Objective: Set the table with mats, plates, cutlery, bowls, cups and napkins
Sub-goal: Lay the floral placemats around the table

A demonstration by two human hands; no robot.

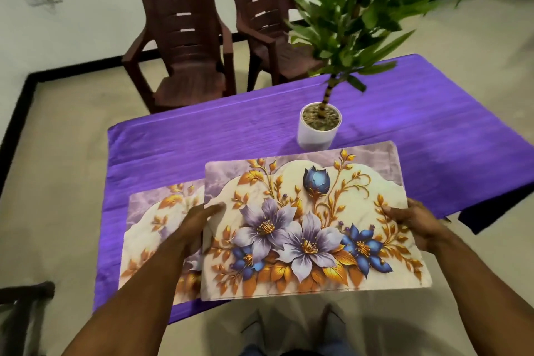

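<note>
I hold a floral place mat (pixel 306 225), cream with purple and blue flowers and gold leaves, above the near edge of the table. My left hand (pixel 196 222) grips its left edge, thumb on top. My right hand (pixel 413 222) grips its right edge the same way. A second mat (pixel 150 228) of the same pattern lies flat on the purple tablecloth (pixel 202 136) at the near left, partly covered by the held mat and my left arm.
A white pot (pixel 318 130) with a tall green plant stands mid-table, just beyond the held mat. Two brown plastic chairs (pixel 185 46) stand behind the table's far side. Part of a dark chair (pixel 20 306) shows at the lower left.
</note>
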